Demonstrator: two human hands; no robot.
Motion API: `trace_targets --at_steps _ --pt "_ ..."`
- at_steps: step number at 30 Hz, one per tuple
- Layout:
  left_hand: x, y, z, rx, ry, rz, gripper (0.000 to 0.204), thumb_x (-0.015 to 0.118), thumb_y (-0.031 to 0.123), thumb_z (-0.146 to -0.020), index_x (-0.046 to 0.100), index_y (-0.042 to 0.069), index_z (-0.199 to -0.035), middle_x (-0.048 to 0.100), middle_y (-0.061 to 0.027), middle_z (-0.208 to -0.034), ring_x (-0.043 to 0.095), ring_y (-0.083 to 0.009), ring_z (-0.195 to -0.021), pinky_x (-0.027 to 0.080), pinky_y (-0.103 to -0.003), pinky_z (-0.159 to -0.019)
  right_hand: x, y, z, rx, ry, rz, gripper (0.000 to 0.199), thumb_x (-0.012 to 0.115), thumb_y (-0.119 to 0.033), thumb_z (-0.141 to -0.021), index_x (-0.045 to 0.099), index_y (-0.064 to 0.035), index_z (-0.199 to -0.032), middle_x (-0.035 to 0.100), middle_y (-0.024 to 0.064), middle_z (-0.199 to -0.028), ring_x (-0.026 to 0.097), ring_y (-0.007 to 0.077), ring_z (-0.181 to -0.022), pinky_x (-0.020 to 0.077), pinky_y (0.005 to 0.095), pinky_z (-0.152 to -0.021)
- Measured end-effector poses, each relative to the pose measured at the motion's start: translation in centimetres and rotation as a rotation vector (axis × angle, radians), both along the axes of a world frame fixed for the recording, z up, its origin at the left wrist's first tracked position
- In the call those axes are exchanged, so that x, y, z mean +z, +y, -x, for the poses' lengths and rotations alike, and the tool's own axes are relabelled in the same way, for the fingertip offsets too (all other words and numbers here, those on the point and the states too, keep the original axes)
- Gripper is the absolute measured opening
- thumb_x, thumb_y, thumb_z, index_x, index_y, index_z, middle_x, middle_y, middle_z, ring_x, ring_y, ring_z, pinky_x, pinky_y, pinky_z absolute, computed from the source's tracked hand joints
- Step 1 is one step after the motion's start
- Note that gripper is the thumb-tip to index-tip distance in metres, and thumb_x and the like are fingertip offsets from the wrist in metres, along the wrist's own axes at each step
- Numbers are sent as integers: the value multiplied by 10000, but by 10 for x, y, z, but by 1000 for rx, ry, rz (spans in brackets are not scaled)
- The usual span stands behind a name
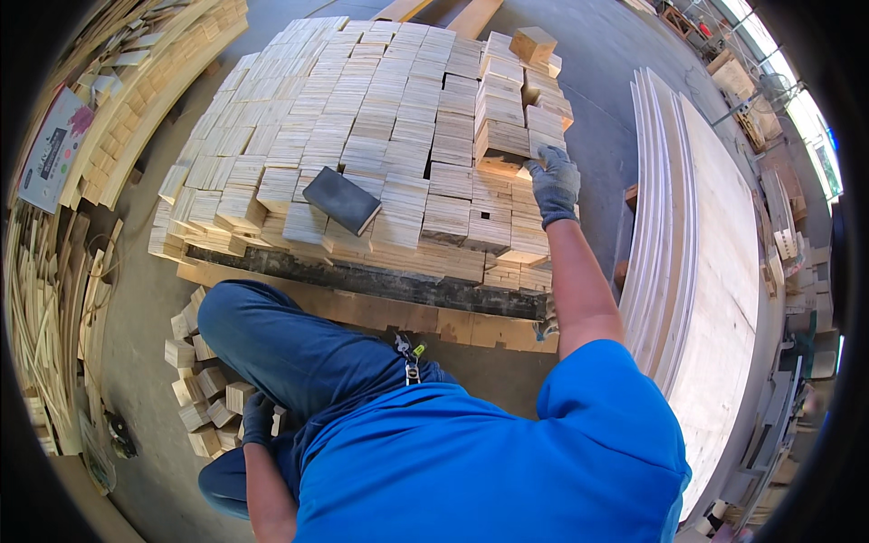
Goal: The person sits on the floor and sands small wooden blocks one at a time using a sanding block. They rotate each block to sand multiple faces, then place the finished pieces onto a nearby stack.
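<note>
A broad stack of plywood blocks (362,118) stands before me, its blocks packed in tight rows. At the stack's right side, my right hand (556,185), in a grey work glove, has its fingers bent around the near right corner of a wooden block (502,138) on the raised top row. My left hand (258,418), in a dark glove, hangs low beside my knee. It is next to a heap of loose wooden blocks (210,382) on the floor; its fingers are mostly hidden. A dark grey rectangular block (342,199) lies across the stack's top, left of my right hand.
Large plywood sheets (715,244) are piled to the right. Long timber strips (54,317) lie at the left, below a printed carton (56,149). A wooden board (362,306) runs along the stack's near base. One block (532,45) sits atop the far right corner.
</note>
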State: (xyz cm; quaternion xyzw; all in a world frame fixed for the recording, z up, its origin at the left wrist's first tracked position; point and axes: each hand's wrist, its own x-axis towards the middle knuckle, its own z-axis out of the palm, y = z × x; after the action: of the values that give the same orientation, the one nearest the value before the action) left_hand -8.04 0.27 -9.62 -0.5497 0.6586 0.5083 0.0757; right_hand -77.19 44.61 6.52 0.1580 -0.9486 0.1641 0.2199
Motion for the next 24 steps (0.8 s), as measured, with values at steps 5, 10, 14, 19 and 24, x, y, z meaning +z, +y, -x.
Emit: trace_targets --at_steps 5,10,14,19,24 --pt "-9 -2 -1 -33 -8 43 277 689 308 -961 760 42 -990 621 -24 -689 562 -130 -576 443 -325 -527 -4 -2 -1 -38 52 17 354 850 -288 -820 776 -128 -1126 741 86 -1255 687 353 -1095 545 448 -970" --pt "-24 -13 -15 -92 -22 56 270 636 295 -1010 720 39 -1029 629 -72 -701 594 -178 -552 478 -332 -464 -5 -3 -1 -23 36 41 341 841 -309 -832 770 -124 -1110 737 87 -1263 687 357 -1090 541 458 -963" --pt "-28 -9 -12 -77 -21 37 276 638 306 -1014 721 44 -1029 632 -69 -701 593 -176 -549 480 -326 -466 -2 1 -2 -13 41 33 333 858 -299 -817 775 -123 -1087 743 94 -1245 691 360 -1085 546 453 -959" --pt "-36 -13 -18 -69 20 75 285 651 327 -1009 727 53 -1031 633 -64 -704 595 -168 -560 477 -319 -467 -1 1 -2 16 8 43 316 856 -292 -822 774 -108 -1064 747 106 -1212 698 360 -1074 553 455 -933" --pt "-35 -9 -10 -85 50 41 279 661 323 -1002 732 54 -1030 627 -57 -704 595 -160 -571 476 -317 -467 1 10 9 57 11 50 296 823 -331 -854 766 -113 -1046 756 115 -1106 701 362 -1013 554 474 -895"
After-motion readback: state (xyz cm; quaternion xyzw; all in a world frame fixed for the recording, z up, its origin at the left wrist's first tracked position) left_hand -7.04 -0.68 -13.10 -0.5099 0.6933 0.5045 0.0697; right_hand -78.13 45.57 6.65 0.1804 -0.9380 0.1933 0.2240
